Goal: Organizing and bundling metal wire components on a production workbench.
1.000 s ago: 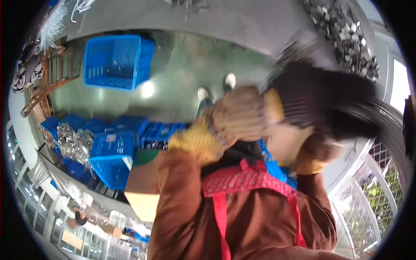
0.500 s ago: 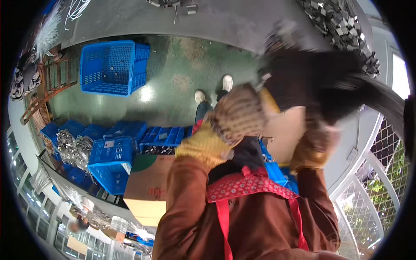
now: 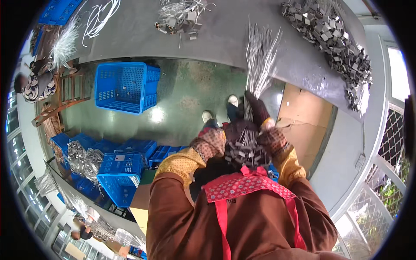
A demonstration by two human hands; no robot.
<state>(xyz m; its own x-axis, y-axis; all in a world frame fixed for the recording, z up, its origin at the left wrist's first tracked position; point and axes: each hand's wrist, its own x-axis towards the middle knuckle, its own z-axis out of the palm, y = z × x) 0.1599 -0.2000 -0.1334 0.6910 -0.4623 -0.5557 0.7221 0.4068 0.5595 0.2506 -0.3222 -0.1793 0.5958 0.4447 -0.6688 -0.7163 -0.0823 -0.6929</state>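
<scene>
My hands wear dark gloves and hold a bundle of thin silvery-white wires (image 3: 261, 56) in front of my apron. The loose wire ends fan out away from me. Grey blocks (image 3: 246, 152) crowd the near end, close to my chest. Around the bundle near the blocks, my left hand (image 3: 236, 128) is closed. Farther up the wires, my right hand (image 3: 258, 108) is also closed, its dark fingers along the strands. Parts of the fingers merge with the dark background.
A grey table (image 3: 225, 43) runs across the far side, with a large pile of block-ended wires (image 3: 333, 39) at right and a smaller heap (image 3: 182, 17). A blue crate (image 3: 149, 89) stands on the green floor. Flattened cardboard (image 3: 307, 125) lies right. More blue crates (image 3: 119, 173) stand left.
The blurred dark shape over the upper right is gone. My right hand has moved inward beside the left, and the wire bundle now shows clearly between them. The view has shifted slightly.
</scene>
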